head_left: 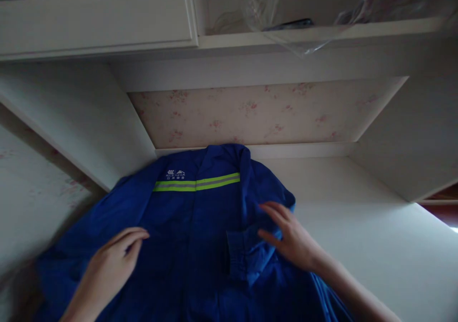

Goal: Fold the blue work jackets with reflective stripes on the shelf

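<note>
A royal-blue cotton work jacket with a lime-and-grey reflective chest stripe (200, 226) lies spread front-up on the pale white desk surface (375, 236), its collar toward the floral-papered back wall (265, 114). The work looks to be at the smoothing or folding stage. The left hand (107, 264) rests flat and open on the jacket's left half, fingers extended, gripping nothing. The right hand (289, 236) lies open on the jacket's right side, just beside a folded-in sleeve cuff (243, 253) (fingertips on the cloth, not pinching it).

A next move would likely call for flat pressure along the fold. Left of the jacket a white side panel (82, 117) crowds its shoulder; right of the jacket the desk lies bare, and the shelf (322, 33) sits well above.
</note>
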{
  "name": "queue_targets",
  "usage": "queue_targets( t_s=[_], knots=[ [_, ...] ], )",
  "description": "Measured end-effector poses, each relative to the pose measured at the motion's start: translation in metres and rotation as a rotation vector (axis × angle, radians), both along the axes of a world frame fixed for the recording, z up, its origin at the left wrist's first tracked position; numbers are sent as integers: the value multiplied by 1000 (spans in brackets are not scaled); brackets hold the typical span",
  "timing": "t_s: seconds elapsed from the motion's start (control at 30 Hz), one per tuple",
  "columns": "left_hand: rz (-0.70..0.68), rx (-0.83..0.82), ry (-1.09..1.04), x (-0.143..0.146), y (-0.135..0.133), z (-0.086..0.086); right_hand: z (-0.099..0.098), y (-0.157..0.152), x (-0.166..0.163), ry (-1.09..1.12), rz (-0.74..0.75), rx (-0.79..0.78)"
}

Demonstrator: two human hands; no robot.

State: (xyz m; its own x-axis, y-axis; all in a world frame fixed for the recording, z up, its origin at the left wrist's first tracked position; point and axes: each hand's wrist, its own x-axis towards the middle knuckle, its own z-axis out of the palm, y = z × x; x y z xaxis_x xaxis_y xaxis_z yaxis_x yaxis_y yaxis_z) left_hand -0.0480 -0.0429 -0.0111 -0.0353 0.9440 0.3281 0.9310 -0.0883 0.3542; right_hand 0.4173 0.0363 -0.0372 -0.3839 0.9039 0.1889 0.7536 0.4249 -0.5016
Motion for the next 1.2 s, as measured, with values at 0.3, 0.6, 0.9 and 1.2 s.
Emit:
queue_targets(
  t_s=[0.3, 0.6, 0.9, 1.2],
  knots=[
    [-179, -460, -718, 155, 58, -31, 11, -38, -21, 49, 428, -298],
    [40, -514, -1019, 133, 90, -69, 48, -56, 150, 293, 412, -781],
    [121, -405, -1107, 135, 85, -86, -56, -25, 196, 462, -658, -310],
    [143, -381, -1255, 127, 85, -89, -105, -4, 141, -137, -609, -108]
  ],
)
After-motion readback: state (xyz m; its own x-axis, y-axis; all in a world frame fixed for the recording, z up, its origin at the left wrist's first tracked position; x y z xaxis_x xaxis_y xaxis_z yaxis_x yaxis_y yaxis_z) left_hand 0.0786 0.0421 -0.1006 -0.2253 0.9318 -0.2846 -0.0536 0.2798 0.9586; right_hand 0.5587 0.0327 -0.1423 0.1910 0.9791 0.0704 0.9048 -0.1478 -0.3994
